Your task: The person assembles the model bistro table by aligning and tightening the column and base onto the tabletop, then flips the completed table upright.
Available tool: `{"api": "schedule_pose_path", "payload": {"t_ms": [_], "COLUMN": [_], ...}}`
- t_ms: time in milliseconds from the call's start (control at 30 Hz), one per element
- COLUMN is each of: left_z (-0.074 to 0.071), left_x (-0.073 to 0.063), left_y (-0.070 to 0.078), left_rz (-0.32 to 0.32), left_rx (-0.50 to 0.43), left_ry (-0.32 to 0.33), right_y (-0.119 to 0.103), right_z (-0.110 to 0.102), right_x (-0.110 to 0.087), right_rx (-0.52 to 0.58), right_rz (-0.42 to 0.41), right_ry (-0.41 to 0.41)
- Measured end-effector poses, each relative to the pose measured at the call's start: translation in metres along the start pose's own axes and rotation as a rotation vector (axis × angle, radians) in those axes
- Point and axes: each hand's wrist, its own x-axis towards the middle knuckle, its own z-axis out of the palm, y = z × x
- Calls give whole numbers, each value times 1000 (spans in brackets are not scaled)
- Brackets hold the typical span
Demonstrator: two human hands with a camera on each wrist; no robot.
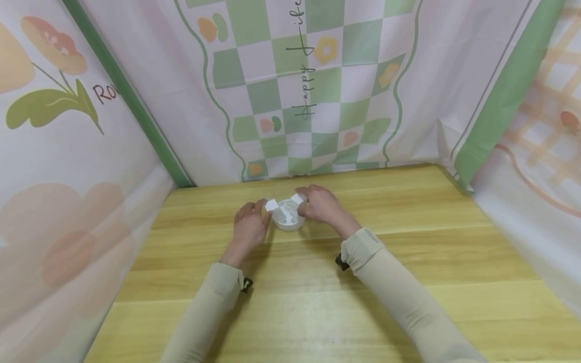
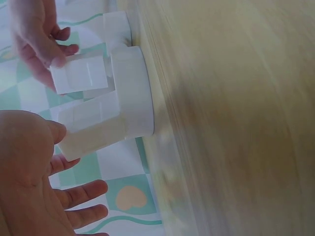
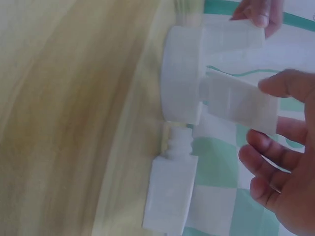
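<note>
A person's left hand pinches the left block and the right hand the right block, both at the top of a dish on the tabletop, a third block beside the dish.

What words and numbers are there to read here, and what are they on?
"Happy Life": on the checked back cloth.
"Ro", next letter unclear: on the left cloth.
Right cuff: print too small and blurred to read.
White blocks, round white base: no readable text.
No readable numbers.
</note>
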Motion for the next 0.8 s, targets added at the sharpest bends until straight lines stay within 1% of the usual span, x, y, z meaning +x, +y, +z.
{"api": "schedule_pose_path", "payload": {"t_ms": [100, 300, 400, 533, 667, 800], "left_z": [0, 1, 0, 1, 2, 1], "left_x": [0, 0, 0, 0, 0, 0], "left_y": [0, 0, 0, -1, -1, 0], "left_rz": [-4, -3, -3, 6, 15, 12], "left_rx": [3, -1, -4, 5, 10, 2], "left_ry": [-8, -11, -6, 2, 12, 13], "right_y": [2, 5, 5, 7, 9, 10], "right_z": [-1, -2, -1, 1, 4, 4], "right_x": [0, 0, 0, -1, -2, -2], "right_rx": [6, 8, 7, 47, 48, 47], "right_rz": [-6, 27, 0, -31, -50, -49], "right_ry": [9, 27, 40, 62, 90, 103]}}
